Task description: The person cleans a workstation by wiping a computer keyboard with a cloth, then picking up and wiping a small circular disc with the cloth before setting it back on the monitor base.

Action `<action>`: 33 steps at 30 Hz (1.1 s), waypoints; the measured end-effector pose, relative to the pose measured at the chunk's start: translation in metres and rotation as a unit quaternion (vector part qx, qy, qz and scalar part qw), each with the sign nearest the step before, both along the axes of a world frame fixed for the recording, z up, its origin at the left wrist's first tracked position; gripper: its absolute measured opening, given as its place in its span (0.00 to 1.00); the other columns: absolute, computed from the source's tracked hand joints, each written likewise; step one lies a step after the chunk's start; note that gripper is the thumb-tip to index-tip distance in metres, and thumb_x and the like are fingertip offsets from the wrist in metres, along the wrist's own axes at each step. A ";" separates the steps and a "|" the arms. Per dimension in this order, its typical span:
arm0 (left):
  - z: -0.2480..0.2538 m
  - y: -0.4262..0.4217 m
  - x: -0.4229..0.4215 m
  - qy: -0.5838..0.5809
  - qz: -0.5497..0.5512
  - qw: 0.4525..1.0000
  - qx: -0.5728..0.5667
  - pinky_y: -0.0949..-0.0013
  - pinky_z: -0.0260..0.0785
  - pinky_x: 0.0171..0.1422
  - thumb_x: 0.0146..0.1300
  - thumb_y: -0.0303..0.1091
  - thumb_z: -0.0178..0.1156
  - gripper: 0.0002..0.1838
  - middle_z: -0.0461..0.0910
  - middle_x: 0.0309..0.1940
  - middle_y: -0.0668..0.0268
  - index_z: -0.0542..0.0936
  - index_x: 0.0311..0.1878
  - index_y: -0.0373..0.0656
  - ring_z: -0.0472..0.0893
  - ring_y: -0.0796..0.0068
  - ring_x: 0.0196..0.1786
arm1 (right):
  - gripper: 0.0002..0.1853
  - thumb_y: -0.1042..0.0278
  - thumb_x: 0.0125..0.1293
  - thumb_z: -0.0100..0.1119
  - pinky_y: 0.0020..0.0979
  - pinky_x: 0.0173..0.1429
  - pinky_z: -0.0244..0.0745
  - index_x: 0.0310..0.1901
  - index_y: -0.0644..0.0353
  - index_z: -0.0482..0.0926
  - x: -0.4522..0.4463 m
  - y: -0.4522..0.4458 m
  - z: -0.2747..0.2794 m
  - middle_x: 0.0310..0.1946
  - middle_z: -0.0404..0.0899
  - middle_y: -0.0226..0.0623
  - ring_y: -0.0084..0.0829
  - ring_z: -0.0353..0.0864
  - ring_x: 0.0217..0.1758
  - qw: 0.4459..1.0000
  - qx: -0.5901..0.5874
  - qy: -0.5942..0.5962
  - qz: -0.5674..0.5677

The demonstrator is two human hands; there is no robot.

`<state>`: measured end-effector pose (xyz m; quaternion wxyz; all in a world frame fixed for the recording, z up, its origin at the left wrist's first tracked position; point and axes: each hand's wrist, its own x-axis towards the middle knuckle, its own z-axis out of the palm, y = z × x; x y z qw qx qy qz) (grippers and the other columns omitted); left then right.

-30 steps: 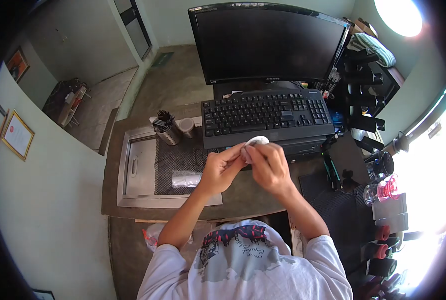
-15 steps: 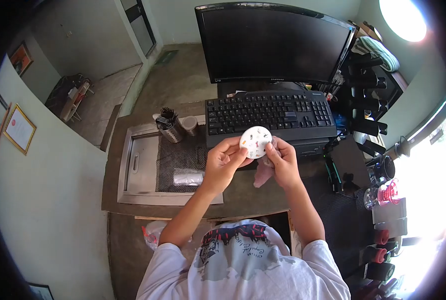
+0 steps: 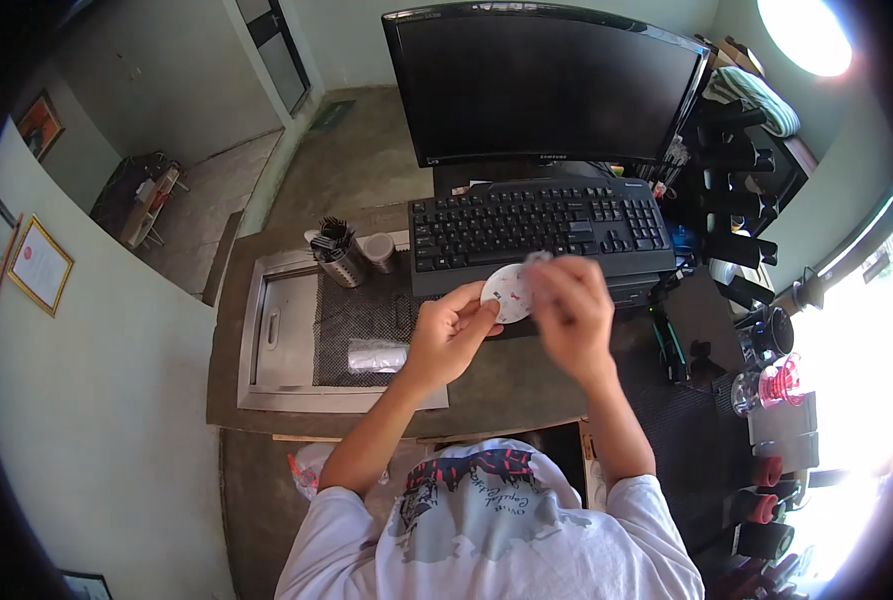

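A round white disc (image 3: 506,294) with small coloured prints is tilted in front of the keyboard. My left hand (image 3: 454,335) is closed on its left edge, the thumb on the printed face. My right hand (image 3: 572,312) is at the disc's right side and smeared by motion, its fingers curled. A greyish bit of crumpled cloth (image 3: 537,258) shows at those fingertips; most of it is hidden. Whether the cloth touches the disc I cannot tell.
Behind the hands are a black keyboard (image 3: 536,228) and a monitor (image 3: 546,90). At left, a metal-framed tray (image 3: 248,340) bears a metal cup of dark utensils (image 3: 340,262), a lidded container (image 3: 379,250) and a plastic-wrapped packet (image 3: 377,356). Dark items crowd the right side.
My right hand has let go of the disc's front face and swung up to its right edge. The hanging pinkish cloth has gone up with it. My left hand keeps its hold.
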<state>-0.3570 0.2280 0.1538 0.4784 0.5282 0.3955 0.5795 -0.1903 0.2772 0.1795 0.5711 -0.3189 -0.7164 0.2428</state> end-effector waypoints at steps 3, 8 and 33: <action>-0.006 0.000 0.001 0.029 -0.007 0.998 0.051 0.73 0.78 0.49 0.69 0.27 0.53 0.17 0.81 0.45 0.61 0.73 0.58 0.30 0.80 0.78 0.46 | 0.16 0.82 0.51 0.62 0.31 0.42 0.75 0.45 0.66 0.80 -0.012 -0.009 -0.011 0.41 0.74 0.38 0.32 0.77 0.40 0.936 0.299 -0.184 -0.015; -0.002 -0.003 -0.002 0.130 0.010 0.991 0.009 0.73 0.77 0.49 0.69 0.26 0.53 0.17 0.82 0.43 0.63 0.73 0.58 0.29 0.79 0.82 0.44 | 0.20 0.84 0.45 0.60 0.35 0.47 0.75 0.45 0.66 0.80 -0.010 0.002 -0.013 0.42 0.74 0.39 0.39 0.75 0.44 0.959 0.233 -0.151 -0.060; -0.008 0.001 -0.008 0.181 0.017 0.983 0.035 0.76 0.76 0.47 0.69 0.25 0.52 0.16 0.82 0.40 0.65 0.74 0.58 0.30 0.78 0.85 0.42 | 0.20 0.86 0.47 0.58 0.35 0.46 0.75 0.45 0.64 0.79 -0.018 -0.006 -0.025 0.43 0.74 0.40 0.39 0.76 0.42 0.959 0.250 -0.127 -0.040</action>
